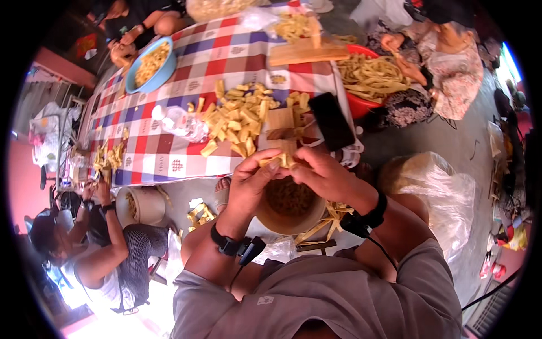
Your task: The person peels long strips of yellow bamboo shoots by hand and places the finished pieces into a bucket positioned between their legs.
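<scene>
Both hands (252, 179) (320, 171) pinch a yellow piece (285, 160); bucket (291, 227) below.

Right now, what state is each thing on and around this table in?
Left fingers: pinching a yellow piece
Right fingers: pinching the same piece
Clear bottle: capped
Phone: screen dark
Blue basin: open, holding yellow pieces
Red basin: open, holding long yellow strips
Tan bucket: open, pieces inside
White bucket: open, pieces inside
Yellow pile: loose, heaped
Tablecloth: spread, partly covered
Plastic bag, right: bulging; closure unclear
</scene>
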The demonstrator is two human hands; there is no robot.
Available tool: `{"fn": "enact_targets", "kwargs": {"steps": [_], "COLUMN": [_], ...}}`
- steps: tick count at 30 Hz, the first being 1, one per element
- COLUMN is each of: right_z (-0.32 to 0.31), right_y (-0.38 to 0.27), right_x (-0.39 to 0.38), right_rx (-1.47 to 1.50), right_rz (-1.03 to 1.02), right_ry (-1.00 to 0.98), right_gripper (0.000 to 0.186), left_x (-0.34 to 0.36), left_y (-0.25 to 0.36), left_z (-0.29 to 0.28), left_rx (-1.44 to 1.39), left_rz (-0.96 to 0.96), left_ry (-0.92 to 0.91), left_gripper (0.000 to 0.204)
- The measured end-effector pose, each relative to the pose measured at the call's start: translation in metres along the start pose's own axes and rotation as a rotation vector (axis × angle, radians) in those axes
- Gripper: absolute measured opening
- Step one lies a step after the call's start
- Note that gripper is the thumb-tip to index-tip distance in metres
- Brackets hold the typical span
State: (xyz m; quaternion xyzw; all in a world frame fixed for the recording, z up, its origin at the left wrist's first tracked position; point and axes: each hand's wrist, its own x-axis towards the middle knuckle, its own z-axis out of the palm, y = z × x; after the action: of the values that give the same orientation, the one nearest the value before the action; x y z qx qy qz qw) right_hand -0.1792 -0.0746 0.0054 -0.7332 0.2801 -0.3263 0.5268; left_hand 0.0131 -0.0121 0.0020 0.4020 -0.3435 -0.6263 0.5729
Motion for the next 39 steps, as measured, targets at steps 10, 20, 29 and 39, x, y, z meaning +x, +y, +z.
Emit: {"fn": "enact_targets", "kwargs": {"steps": [10, 20, 29, 39], "right_z": [-0.019, -0.028, -0.021, -0.003], "right_y": [-0.019, -0.017, -0.021, -0.006], "right_x": [-0.001, 0.004, -0.006, -0.009], "right_rx": [0.018, -0.14, -0.234, -0.306], "right_rz": [0.119, 0.041, 0.062, 0.033], "right_ry": [-0.135, -0.134, -0.302, -0.196], "right_gripper": [0.017, 0.016, 0.015, 0.016], "left_x": [-0.006, -0.018, -0.005, 0.004], "left_y": [0.016, 0.021, 0.044, 0.018], "left_z": [-0.001, -0.022, -0.01, 0.004], "left_rx": [0.223, 0.261, 0.542, 0.21], "left_rz": [-0.188, -0.22, -0.243, -0.49], "left_ry": [-0.12, -0.139, -0.284, -0.137], "left_gripper": [0.029, 0.031, 0.04, 0.022]}}
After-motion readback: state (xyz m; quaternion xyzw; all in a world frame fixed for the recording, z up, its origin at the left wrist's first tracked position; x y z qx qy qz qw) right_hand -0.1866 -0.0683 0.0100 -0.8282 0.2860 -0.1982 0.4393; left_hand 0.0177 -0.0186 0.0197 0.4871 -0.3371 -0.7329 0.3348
